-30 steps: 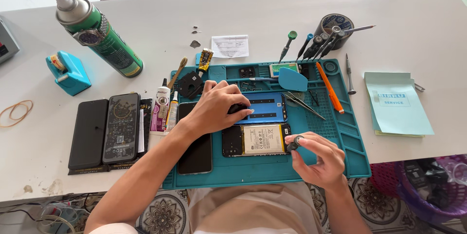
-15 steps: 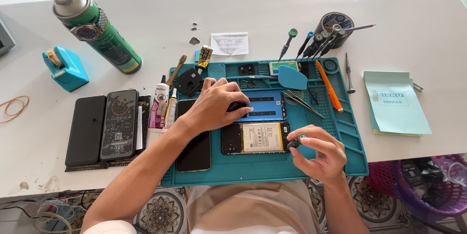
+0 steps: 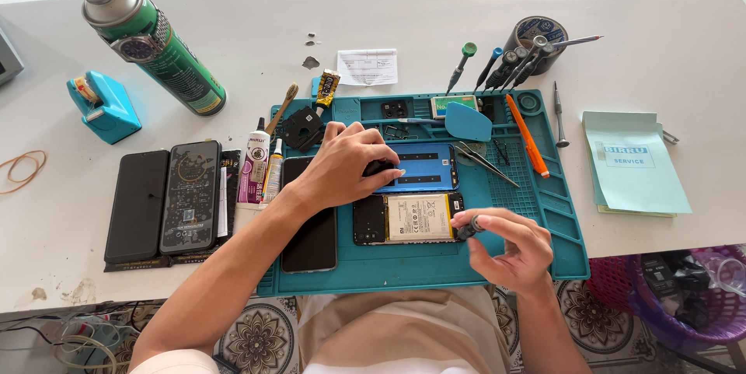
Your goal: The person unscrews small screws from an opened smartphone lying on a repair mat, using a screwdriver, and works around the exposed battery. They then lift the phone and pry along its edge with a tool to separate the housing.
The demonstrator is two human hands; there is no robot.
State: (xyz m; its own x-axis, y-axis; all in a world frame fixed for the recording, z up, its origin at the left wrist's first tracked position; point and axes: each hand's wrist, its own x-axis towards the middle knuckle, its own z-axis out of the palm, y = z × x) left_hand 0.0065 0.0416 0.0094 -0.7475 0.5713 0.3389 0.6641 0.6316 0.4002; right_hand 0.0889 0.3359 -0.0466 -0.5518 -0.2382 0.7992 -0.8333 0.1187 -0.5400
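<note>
An opened phone [image 3: 404, 218] with its battery showing lies on a teal repair mat [image 3: 536, 218]. Just behind it lies a blue back cover [image 3: 423, 166]. My left hand [image 3: 342, 164] rests on the cover's left end, fingers curled over a small dark part. My right hand [image 3: 509, 246] pinches a small dark screwdriver [image 3: 468, 226] whose tip touches the open phone's right edge.
A dark phone [image 3: 311, 234] lies at the mat's left, with two more phones [image 3: 163, 199] on the table beyond. Glue tubes [image 3: 256, 160], a green spray can [image 3: 151, 43], a blue tape dispenser [image 3: 105, 106], tweezers [image 3: 486, 162], an orange pry tool [image 3: 527, 134], a cup of screwdrivers [image 3: 536, 36] and a teal notepad [image 3: 633, 160] surround the mat.
My right hand has shifted slightly with the screwdriver at the open phone's right edge. My left hand stays on the blue cover.
</note>
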